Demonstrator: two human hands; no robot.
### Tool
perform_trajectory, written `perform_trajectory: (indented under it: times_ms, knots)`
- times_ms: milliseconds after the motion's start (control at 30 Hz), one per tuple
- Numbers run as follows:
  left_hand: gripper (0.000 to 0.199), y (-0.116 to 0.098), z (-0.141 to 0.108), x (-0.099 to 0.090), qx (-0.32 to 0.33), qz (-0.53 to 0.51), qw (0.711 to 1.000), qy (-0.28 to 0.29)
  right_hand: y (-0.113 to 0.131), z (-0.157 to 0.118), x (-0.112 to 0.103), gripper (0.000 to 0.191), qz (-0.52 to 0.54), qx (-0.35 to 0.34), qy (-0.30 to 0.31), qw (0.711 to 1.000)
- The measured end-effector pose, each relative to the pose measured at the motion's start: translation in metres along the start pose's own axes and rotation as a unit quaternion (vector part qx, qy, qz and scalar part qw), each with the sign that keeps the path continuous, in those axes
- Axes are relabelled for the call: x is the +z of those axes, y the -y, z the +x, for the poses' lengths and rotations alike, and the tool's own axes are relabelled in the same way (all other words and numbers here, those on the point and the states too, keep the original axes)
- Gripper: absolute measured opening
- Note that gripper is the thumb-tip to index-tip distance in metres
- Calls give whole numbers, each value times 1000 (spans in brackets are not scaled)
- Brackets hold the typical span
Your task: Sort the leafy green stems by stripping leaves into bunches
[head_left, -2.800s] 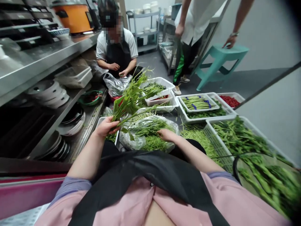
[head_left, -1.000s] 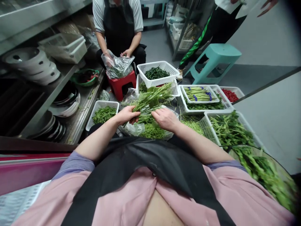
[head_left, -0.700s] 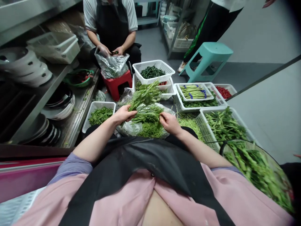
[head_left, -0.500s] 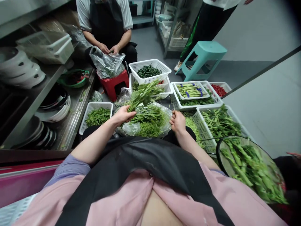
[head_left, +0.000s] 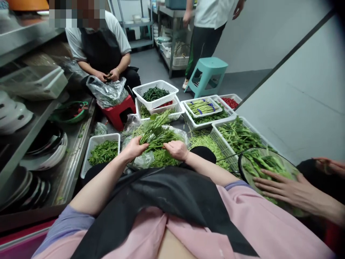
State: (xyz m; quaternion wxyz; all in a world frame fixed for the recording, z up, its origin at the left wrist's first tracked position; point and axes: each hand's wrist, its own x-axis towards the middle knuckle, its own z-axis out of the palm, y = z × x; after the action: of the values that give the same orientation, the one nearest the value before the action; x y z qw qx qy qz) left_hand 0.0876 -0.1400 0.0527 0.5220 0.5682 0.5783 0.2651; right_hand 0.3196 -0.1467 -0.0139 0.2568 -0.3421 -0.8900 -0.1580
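Observation:
My left hand [head_left: 136, 148] is closed round a bunch of leafy greens [head_left: 153, 129], whose leaves point up and away from me. To its right, my right hand [head_left: 176, 149] has its thumb and fingers pinched at the green stems near the bunch. Exactly how many stems it grips is too small to tell. Beneath both hands lies a heap of loose greens [head_left: 164, 158] on a clear plastic bag [head_left: 144, 160]. A white basket [head_left: 84, 166] of picked leaves stands to the left of my left hand.
White baskets [head_left: 176, 108] of vegetables stand ahead and to the right. At right, a co-worker's hand [head_left: 283, 187] lies over greens in a round mesh strainer [head_left: 241, 169]. Another person sits behind a red stool [head_left: 118, 117]. A metal shelf [head_left: 63, 180] with dishes runs along the left.
My right hand has moved left, from the edge of the bag to the stems by the bunch. A co-worker's hand has come over the strainer at right. The view has tilted up and turned right.

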Motion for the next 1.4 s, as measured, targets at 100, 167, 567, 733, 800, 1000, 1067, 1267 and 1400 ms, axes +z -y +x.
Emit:
perform_trajectory:
  times_ms: [100,167,567,733,800,1000,1067,1267,1400]
  knots:
    - [29,2,-1,-3,-29,-30,999,12,-14,-5,6,41,-8,17,-28,999]
    - [35,5,-2,-12,-42,-59,997,-2,-28,-11,11,41,-22,90,10,996]
    - [47,-3,-7,-64,42,-127,981,-139,4,-17,51,27,40,312,316,895]
    - [37,-11,-4,-40,33,-133,984,-118,-33,7,-3,40,86,402,235,881]
    - [32,-14,0,-33,37,-131,986,-93,-49,12,-26,46,117,414,125,894]
    - [24,-22,13,-18,5,-139,990,-36,-35,50,-57,36,66,125,56,988]
    - [22,-26,13,-10,10,-124,992,-21,-15,63,-55,34,37,60,148,987]
    - [26,-11,13,9,12,-82,996,-29,16,60,-26,29,47,98,275,955]
    - [25,8,9,18,-34,-40,998,-20,27,34,-12,23,89,117,308,940]
